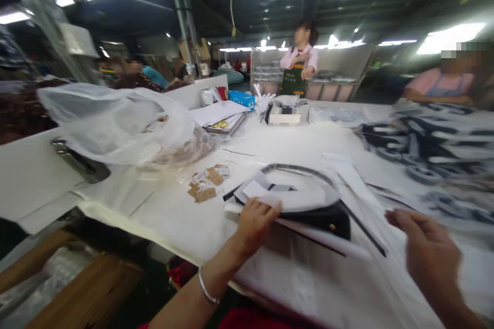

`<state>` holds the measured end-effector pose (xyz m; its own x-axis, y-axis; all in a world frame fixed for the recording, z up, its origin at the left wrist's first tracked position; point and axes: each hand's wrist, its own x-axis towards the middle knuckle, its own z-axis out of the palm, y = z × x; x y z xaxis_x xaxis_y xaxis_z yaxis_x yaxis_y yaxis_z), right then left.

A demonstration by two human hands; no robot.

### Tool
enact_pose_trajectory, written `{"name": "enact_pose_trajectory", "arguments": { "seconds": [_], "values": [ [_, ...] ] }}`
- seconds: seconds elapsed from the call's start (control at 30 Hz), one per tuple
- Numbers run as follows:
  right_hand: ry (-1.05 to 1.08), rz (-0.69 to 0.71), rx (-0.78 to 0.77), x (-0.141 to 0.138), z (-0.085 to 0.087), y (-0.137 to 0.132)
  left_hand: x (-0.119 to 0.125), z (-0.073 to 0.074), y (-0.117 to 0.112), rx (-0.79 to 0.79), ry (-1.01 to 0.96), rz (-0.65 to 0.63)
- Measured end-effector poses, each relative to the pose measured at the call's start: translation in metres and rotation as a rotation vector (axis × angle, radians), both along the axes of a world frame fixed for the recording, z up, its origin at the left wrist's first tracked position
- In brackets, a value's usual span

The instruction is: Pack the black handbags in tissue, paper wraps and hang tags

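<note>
My left hand [255, 224], with a silver bangle on the wrist, rests with fingers flat on white paper wrapping [293, 196] that covers a black bag [328, 217] on the white table [170, 215]. The bag's dark curved handle [297, 169] arches up behind the paper. My right hand [428, 252] hovers to the right of the bag above the table, fingers loosely curled and blurred, with nothing visible in it. A small heap of brown and white tags [206, 183] lies to the left of the bag.
A large clear plastic bag [116, 123] lies at the left. Papers [222, 115], a blue box [242, 98] and a white box [284, 114] stand further back. Blurred black and white goods [428, 154] pile at the right. A person [299, 61] stands beyond the table; others sit nearby.
</note>
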<state>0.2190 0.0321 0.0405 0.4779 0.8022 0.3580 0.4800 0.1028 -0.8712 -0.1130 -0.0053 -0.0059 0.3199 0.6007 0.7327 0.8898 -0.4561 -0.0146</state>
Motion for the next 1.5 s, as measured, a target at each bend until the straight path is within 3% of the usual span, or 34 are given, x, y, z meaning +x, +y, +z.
{"name": "enact_pose_trajectory", "arguments": {
  "seconds": [0.07,0.2,0.3,0.37,0.47,0.57,0.77,0.9,1.0,1.13,1.23,1.33,1.4,1.5],
  "values": [
    [-0.163,0.166,-0.019,-0.001,-0.024,-0.014,-0.004,0.011,0.004,-0.046,0.013,-0.007],
    [-0.571,0.694,0.052,-0.034,-0.06,-0.029,-0.009,0.024,0.019,-0.065,-0.006,-0.038],
    [-0.752,1.027,-0.068,-0.073,-0.061,-0.025,-0.008,0.029,0.023,-0.072,0.024,-0.043],
    [-0.775,1.125,-0.176,-0.093,-0.055,-0.019,-0.007,0.032,0.022,-0.065,0.043,-0.034],
    [-0.744,1.078,-0.297,-0.105,-0.05,-0.012,-0.004,0.035,0.019,-0.039,0.059,-0.01],
    [-0.712,0.972,-0.358,-0.099,-0.049,-0.011,-0.001,0.035,0.016,-0.01,0.084,0.01],
    [-0.689,0.957,-0.429,-0.072,-0.053,-0.041,0.008,0.012,0.0,0.062,0.136,-0.054],
    [-0.685,0.965,-0.358,-0.053,-0.062,-0.064,0.015,-0.003,-0.013,0.059,0.143,-0.082],
    [-0.705,1.015,-0.187,-0.043,-0.063,-0.08,0.019,-0.008,-0.015,0.061,0.146,-0.071],
    [-0.617,1.064,0.187,-0.041,-0.038,-0.093,0.022,-0.013,-0.013,0.052,0.158,-0.069],
    [-0.557,0.94,0.37,-0.046,0.003,-0.087,0.022,-0.016,-0.014,0.023,0.163,-0.058],
    [-0.609,0.812,0.457,-0.054,0.037,-0.064,0.019,-0.019,-0.017,0.003,0.185,-0.077],
    [-0.726,0.821,0.458,-0.06,0.043,-0.047,0.017,-0.021,-0.019,-0.004,0.192,-0.095],
    [-0.885,0.889,0.408,-0.065,0.025,-0.026,0.015,-0.02,-0.024,-0.048,0.188,-0.113]
  ]
}}
